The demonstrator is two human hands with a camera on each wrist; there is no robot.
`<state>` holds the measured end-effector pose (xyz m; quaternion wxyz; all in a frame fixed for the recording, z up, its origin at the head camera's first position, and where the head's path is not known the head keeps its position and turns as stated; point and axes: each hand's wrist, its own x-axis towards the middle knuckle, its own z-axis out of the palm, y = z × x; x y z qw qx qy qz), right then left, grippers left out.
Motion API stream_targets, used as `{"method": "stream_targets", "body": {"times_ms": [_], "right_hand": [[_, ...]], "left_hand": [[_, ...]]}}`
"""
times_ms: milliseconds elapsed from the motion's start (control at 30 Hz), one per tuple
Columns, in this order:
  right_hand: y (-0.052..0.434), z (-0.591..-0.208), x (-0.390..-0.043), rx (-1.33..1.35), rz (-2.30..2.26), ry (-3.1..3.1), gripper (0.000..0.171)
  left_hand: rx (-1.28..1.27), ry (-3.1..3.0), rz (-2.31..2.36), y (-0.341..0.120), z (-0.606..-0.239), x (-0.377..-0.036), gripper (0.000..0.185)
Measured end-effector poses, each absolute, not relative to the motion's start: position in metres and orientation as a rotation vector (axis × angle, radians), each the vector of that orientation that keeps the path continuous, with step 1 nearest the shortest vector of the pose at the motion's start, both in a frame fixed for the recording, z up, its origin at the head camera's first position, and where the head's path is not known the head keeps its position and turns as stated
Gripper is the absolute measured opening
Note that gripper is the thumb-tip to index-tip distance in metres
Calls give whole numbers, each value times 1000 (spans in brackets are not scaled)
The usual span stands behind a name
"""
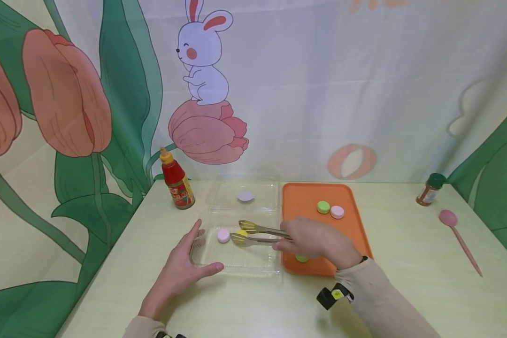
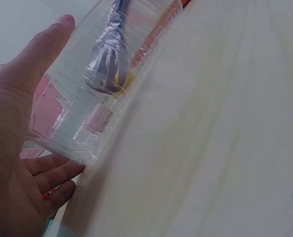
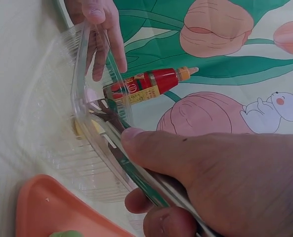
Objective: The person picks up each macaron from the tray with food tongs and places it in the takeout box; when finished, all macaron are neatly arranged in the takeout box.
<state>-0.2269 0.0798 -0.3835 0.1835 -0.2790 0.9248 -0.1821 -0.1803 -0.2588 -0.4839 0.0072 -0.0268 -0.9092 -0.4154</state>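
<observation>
My right hand (image 1: 317, 239) grips a pair of metal tongs (image 1: 262, 230), thumb on one side in the right wrist view. Inside a clear plastic box (image 1: 253, 267), the tongs' ends stand on either side of a yellow macaron (image 1: 242, 232). To its left, a pink macaron (image 1: 223, 235) lies on the box floor. My left hand (image 1: 179, 270) spans the box's left end, thumb toward the front and fingers toward the back. In the left wrist view its fingertips (image 2: 74, 173) are right at the box's corner.
The box's lid (image 1: 224, 195), with a pale round sticker (image 1: 245, 196), lies folded back. Beside the box, an orange tray (image 1: 308, 197) bears green and pink macarons, one partly hidden below my right hand. A sauce bottle (image 1: 177, 183), spice jar (image 1: 431, 190) and pink spoon (image 1: 449, 218) stand farther out.
</observation>
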Motion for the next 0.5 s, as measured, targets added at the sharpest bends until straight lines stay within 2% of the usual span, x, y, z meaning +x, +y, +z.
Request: {"method": "stream_targets", "body": {"times_ms": [233,500], "right_hand": [[91,-386,-218,-813,-576,2655,26],[106,-381,-211,-776,-667,2746,38]], "left_hand": [[-84,-2842,-1304,-257,-484,-181,126],[-54,-2854,-1289,-257,-484,-181,126]]}}
